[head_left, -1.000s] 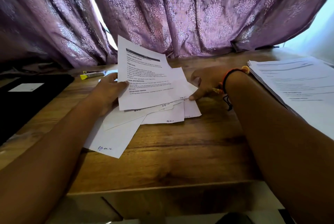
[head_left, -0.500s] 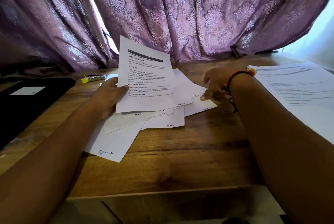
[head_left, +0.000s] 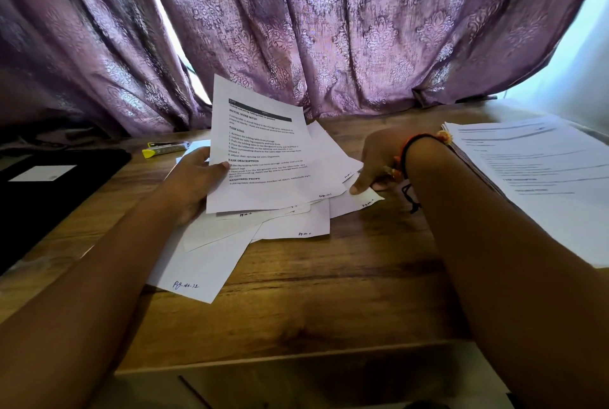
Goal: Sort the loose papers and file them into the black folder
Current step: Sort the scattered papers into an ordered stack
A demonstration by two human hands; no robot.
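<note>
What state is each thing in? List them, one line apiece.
left hand: grips printed sheet
printed sheet: lifted, tilted
right hand: pinches side sheet
side sheet: lying at pile's right edge
loose papers: fanned on table
black folder: closed, flat
paper stack: flat, at right
highlighter: lying flat

The left hand's (head_left: 192, 179) fingertips hide behind the sheet (head_left: 260, 158), the right hand's (head_left: 382, 161) beneath a page (head_left: 369, 202); left of them, the folder (head_left: 49, 197) is cut off.
</note>
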